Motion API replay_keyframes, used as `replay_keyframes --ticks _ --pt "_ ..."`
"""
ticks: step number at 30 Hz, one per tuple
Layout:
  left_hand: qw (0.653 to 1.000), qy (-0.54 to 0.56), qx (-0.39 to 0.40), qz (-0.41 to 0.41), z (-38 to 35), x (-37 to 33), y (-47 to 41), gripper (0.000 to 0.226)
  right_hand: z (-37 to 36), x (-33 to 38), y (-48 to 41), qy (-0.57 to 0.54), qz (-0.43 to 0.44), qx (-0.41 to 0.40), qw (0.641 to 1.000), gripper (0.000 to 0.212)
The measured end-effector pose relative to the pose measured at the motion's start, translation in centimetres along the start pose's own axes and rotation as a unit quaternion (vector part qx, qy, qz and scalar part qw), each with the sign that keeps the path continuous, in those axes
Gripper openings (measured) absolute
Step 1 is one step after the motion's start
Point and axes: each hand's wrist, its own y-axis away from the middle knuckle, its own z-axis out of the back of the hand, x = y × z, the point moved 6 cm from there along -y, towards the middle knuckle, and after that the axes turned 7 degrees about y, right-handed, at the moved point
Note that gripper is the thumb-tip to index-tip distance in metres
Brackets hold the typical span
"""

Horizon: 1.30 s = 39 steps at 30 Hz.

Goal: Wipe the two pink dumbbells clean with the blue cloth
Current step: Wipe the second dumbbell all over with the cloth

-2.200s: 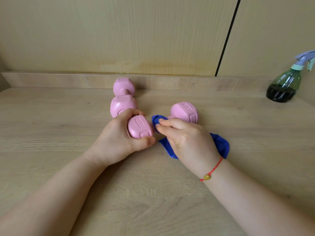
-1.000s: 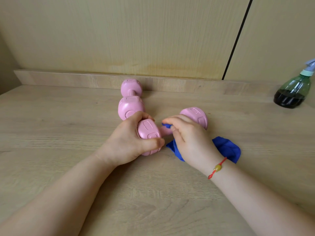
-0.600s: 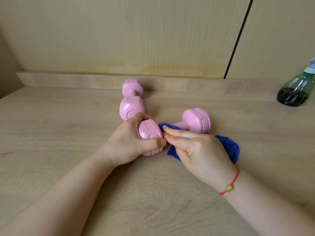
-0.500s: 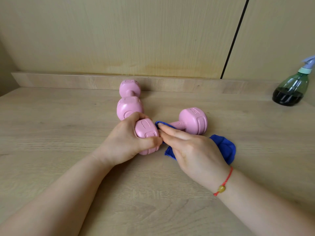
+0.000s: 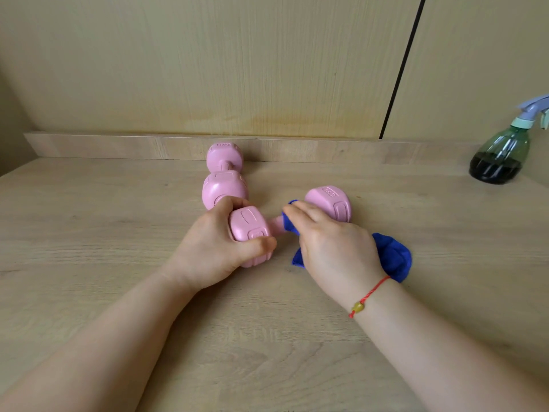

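Two pink dumbbells lie on the wooden table. The near dumbbell lies crosswise; my left hand grips its left head. My right hand holds the blue cloth wrapped over this dumbbell's handle, close to its right head; part of the handle shows between my hands. The cloth's loose end trails on the table behind my right wrist. The far dumbbell lies lengthwise toward the wall, just behind my left hand, untouched.
A green spray bottle with dark liquid stands at the far right by the wall. A low wooden ledge runs along the back of the table. Wooden panels rise behind it.
My right hand has slid the cloth along the handle from the left head toward the right head. My left hand keeps its grip on the left head.
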Motion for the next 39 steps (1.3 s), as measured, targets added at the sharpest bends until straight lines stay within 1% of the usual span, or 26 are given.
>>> replay_keyframes --ticks 2,5,6,8,9,10,13,15,17,20,22,24,28,30,33,35,37,38,39 --pt "1.000 -0.016 -0.001 -0.007 0.2 0.1 0.0 0.074 0.1 -1.2 0.1 0.031 -0.024 -0.012 0.999 0.057" --pt "0.999 -0.018 0.011 -0.026 0.2 0.1 0.2 0.077 0.0 -1.6 0.3 0.023 -0.030 -0.017 0.999 0.061" --pt "0.998 -0.024 0.017 -0.050 0.2 -0.1 0.2 0.082 -0.1 -1.6 0.3 0.021 -0.030 -0.020 0.999 0.060" --pt "0.990 -0.063 0.024 -0.123 0.3 -0.8 0.5 0.096 -0.4 -1.6 0.3 0.020 -0.026 -0.022 0.999 0.058" --pt "0.984 -0.090 0.025 -0.149 0.3 -1.1 0.6 0.101 -0.5 -1.6 0.3 0.017 -0.023 -0.023 0.999 0.058" --pt "0.981 -0.113 0.025 -0.158 0.3 -1.2 0.7 0.104 -0.6 -1.6 0.3 0.011 -0.019 -0.026 0.999 0.058" --pt "0.981 -0.131 0.012 -0.139 0.3 -1.1 0.7 0.105 -0.3 -1.3 0.3 0.018 0.015 -0.052 0.998 0.055" --pt "0.986 -0.109 -0.004 -0.122 0.4 -1.0 0.7 0.100 0.0 -0.9 0.7 0.044 0.050 -0.075 0.995 0.054" --pt "0.994 -0.061 -0.019 -0.088 0.6 -0.7 0.5 0.091 0.2 -0.7 1.1 0.043 0.069 -0.092 0.992 0.054" --pt "0.998 0.045 -0.036 -0.018 0.7 0.4 0.2 0.076 0.4 -0.7 1.2 0.003 0.054 -0.109 0.993 0.054" --pt "0.996 0.078 -0.046 0.009 0.8 0.9 0.0 0.071 0.4 -0.9 1.0 -0.020 0.024 -0.111 0.993 0.051" --pt "0.995 0.085 -0.042 0.013 0.7 1.0 -0.1 0.067 0.5 -1.4 0.8 -0.028 -0.006 -0.102 0.994 0.042" --pt "0.995 0.096 -0.020 0.024 0.3 0.9 -0.4 0.057 0.7 -2.0 0.6 -0.014 -0.046 -0.080 0.996 0.041" --pt "0.993 0.107 -0.010 0.041 0.2 1.1 -0.6 0.057 0.6 -1.9 0.6 -0.007 -0.048 -0.077 0.996 0.042" --pt "0.991 0.123 0.003 0.051 0.1 1.3 -0.5 0.064 0.4 -1.5 0.5 0.012 -0.037 -0.076 0.996 0.044" --pt "0.992 0.120 -0.013 0.041 0.2 1.1 -0.3 0.061 0.2 -1.3 0.4 0.029 -0.032 -0.066 0.997 0.049" --pt "0.992 0.114 -0.045 0.008 0.5 0.5 -0.1 0.057 0.0 -1.2 0.3 0.032 -0.033 -0.051 0.998 0.057" --pt "0.994 0.098 -0.048 -0.011 0.6 0.2 0.1 0.060 -0.1 -1.1 0.2 0.034 -0.035 -0.046 0.998 0.060" --pt "0.997 0.072 -0.034 -0.023 0.5 -0.1 0.2 0.067 -0.2 -1.0 0.2 0.038 -0.038 -0.042 0.998 0.062"
